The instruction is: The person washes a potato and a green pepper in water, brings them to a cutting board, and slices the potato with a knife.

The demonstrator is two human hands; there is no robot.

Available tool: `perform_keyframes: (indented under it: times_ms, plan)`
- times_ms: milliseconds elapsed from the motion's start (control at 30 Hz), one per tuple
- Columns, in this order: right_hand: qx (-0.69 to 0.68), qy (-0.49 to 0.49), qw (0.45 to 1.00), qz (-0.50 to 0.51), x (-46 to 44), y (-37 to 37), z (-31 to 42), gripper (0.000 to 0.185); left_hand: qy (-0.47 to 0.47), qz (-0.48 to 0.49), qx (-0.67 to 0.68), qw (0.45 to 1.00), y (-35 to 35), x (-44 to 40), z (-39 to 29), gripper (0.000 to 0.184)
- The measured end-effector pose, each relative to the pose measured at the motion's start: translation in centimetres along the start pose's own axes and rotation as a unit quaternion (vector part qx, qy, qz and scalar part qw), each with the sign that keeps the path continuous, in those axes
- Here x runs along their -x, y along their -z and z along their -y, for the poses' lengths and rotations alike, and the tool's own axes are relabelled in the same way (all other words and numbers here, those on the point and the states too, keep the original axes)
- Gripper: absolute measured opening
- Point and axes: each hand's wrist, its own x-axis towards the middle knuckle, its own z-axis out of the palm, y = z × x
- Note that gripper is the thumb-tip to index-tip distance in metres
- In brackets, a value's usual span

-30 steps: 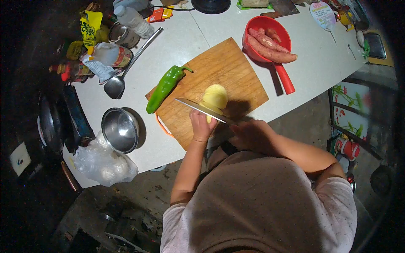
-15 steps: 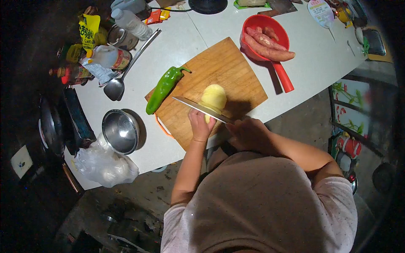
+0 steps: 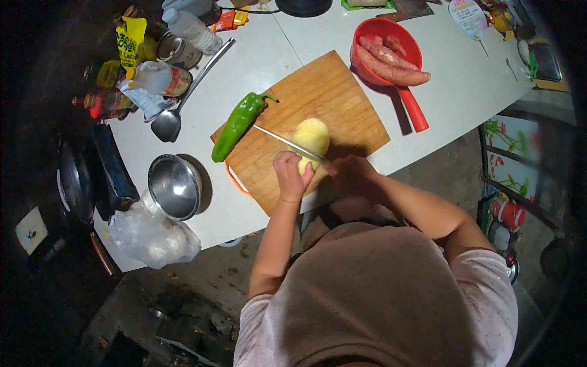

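A peeled yellow potato [image 3: 312,136], partly sliced, lies on the wooden cutting board [image 3: 354,110]. My left hand [image 3: 292,174] is closed on its near end. In my right hand [image 3: 353,174], in shadow, is the handle of a knife [image 3: 282,139], whose blade runs across the potato and shows nearly edge-on. A long green pepper [image 3: 240,126] rests along the board's left edge, beyond the knife tip.
Right of the board, a red colander [image 3: 414,109] holds reddish sausage-like pieces. To the left are a steel bowl [image 3: 174,187], a plastic bag [image 3: 150,238] and a metal spatula [image 3: 167,125]. Bottles and packets crowd the back left; a cleaver [image 3: 416,8] lies at the back.
The knife blade has tipped from showing its flat side to nearly edge-on and shifted slightly up the potato. My right hand has moved a little away from my body.
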Motion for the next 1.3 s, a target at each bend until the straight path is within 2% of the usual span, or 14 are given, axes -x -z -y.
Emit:
perform_keyframes:
  times_ms: [167, 300, 367, 467, 567, 633, 733, 867, 933, 1033, 1067, 1133, 1267, 1300]
  plan:
    - [-0.048, -0.023, 0.998, -0.033, -0.5, -3.1, -1.4, 0.028, -0.015, 0.01, 0.011, 1.0, 1.1, -0.3, 0.2, 0.031]
    - [0.039, 0.019, 0.999, -0.029, 3.6, 4.2, 2.8, 0.033, -0.043, 0.022, 0.008, 0.999, 1.3, -0.3, -0.5, 0.034]
    - [0.073, 0.026, 0.997, -0.015, 4.8, 4.8, 3.4, 0.034, -0.019, 0.029, -0.011, 0.999, 0.9, -0.2, -0.5, 0.037]
    - [0.053, 0.054, 0.996, -0.049, 6.2, 4.3, 3.4, 0.031, 0.003, 0.026, -0.026, 0.999, 0.4, 0.6, 0.5, 0.041]
    - [-0.015, 0.028, 0.999, -0.039, 7.0, 3.8, 3.4, 0.027, -0.015, 0.0, -0.015, 1.0, -0.1, 0.8, 1.1, 0.042]
    - [-0.004, 0.024, 0.998, -0.063, 7.2, 3.2, 3.3, 0.024, -0.026, -0.013, -0.012, 0.999, -0.2, 0.7, 0.9, 0.043]
    - [-0.032, 0.01, 0.999, -0.028, 7.0, 3.3, 3.4, 0.024, -0.023, -0.001, -0.032, 0.999, -0.2, 0.6, 0.5, 0.045]
    - [-0.008, 0.015, 0.999, -0.032, 6.9, 3.4, 3.6, 0.027, -0.014, 0.022, -0.054, 0.998, -0.1, 0.4, 0.5, 0.049]
    - [0.093, 0.066, 0.992, -0.057, 7.0, 3.7, 3.8, 0.026, -0.011, 0.017, -0.05, 0.999, -0.2, 0.3, 0.3, 0.049]
    - [0.074, 0.075, 0.99, -0.094, 6.4, 3.1, 3.6, 0.026, -0.024, -0.004, -0.048, 0.999, -0.2, 0.2, 0.1, 0.049]
    - [0.073, 0.076, 0.99, -0.093, 6.2, 3.2, 3.6, 0.026, -0.028, -0.008, -0.049, 0.998, -0.2, 0.3, 0.2, 0.049]
    - [0.075, 0.055, 0.995, -0.024, 5.8, 3.9, 3.9, 0.03, -0.033, -0.012, -0.051, 0.998, -0.3, 0.6, 0.6, 0.049]
    - [0.098, 0.063, 0.992, -0.044, 5.5, 3.1, 3.6, 0.035, -0.027, -0.007, -0.037, 0.999, -0.4, 0.9, 1.0, 0.049]
    - [0.062, 0.058, 0.995, -0.057, 5.4, 3.2, 3.7, 0.037, -0.024, -0.009, -0.028, 0.999, -0.3, 0.9, 0.9, 0.049]
